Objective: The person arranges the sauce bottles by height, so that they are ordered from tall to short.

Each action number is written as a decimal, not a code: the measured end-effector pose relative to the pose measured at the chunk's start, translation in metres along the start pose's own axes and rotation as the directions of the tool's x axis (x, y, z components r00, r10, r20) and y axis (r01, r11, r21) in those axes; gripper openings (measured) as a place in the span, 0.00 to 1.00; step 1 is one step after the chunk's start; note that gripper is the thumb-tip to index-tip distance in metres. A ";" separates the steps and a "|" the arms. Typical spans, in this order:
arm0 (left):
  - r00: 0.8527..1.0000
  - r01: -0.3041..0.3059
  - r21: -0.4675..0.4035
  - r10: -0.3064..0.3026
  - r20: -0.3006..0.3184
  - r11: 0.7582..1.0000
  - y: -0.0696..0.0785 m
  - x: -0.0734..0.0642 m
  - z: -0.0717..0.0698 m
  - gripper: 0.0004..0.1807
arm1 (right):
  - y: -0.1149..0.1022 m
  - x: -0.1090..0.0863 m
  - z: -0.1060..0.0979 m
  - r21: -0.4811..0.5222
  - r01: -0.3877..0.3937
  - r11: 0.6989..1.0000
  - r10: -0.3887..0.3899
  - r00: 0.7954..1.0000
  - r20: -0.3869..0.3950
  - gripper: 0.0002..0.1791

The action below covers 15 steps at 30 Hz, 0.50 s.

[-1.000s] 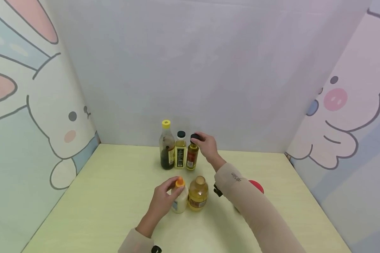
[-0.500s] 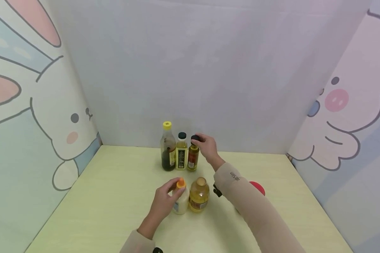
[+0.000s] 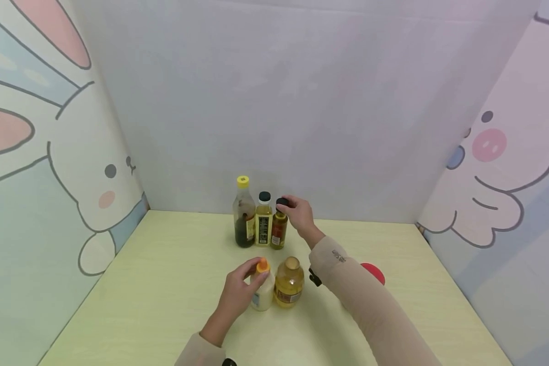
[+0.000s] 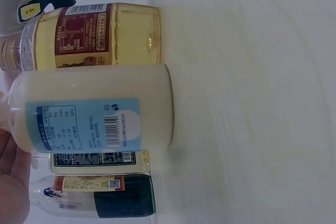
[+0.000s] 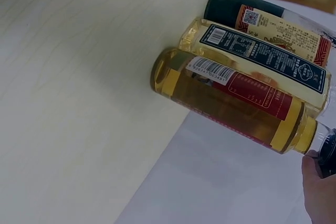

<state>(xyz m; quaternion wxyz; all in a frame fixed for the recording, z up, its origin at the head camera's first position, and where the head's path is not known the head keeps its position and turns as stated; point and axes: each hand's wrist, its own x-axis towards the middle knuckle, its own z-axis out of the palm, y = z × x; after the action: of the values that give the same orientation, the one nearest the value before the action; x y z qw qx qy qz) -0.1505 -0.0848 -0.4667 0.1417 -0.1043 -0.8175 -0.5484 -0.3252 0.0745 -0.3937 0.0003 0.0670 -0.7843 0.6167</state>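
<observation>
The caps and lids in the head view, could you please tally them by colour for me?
Black caps: 2
Yellow cap: 1
Orange cap: 1
Gold cap: 1
Red lid, partly hidden: 1
Total: 6

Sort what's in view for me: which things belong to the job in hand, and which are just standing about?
Likely in the job:
- orange-capped bottle, held by the left hand
- slim red-labelled bottle, held by the right hand

Apparently just standing about:
- yellow-capped bottle
- black-labelled bottle
- round golden bottle
- red-topped item, mostly hidden
</observation>
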 end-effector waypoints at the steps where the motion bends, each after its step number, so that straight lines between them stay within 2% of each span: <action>1: 1.000 0.000 0.000 0.000 0.001 1.000 0.000 0.000 0.000 0.23 | 0.001 0.000 0.000 -0.002 -0.002 1.000 0.002 1.000 0.000 0.24; 15: 1.000 0.010 -0.005 -0.010 -0.006 1.000 0.003 0.000 0.000 0.23 | 0.002 0.002 0.000 -0.067 0.012 0.998 -0.012 1.000 0.013 0.22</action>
<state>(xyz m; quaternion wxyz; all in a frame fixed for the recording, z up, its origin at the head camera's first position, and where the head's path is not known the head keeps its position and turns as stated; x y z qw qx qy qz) -0.1495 -0.0841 -0.4643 0.1412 -0.0988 -0.8162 -0.5515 -0.3272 0.0744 -0.3953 0.0013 0.0755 -0.8042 0.5895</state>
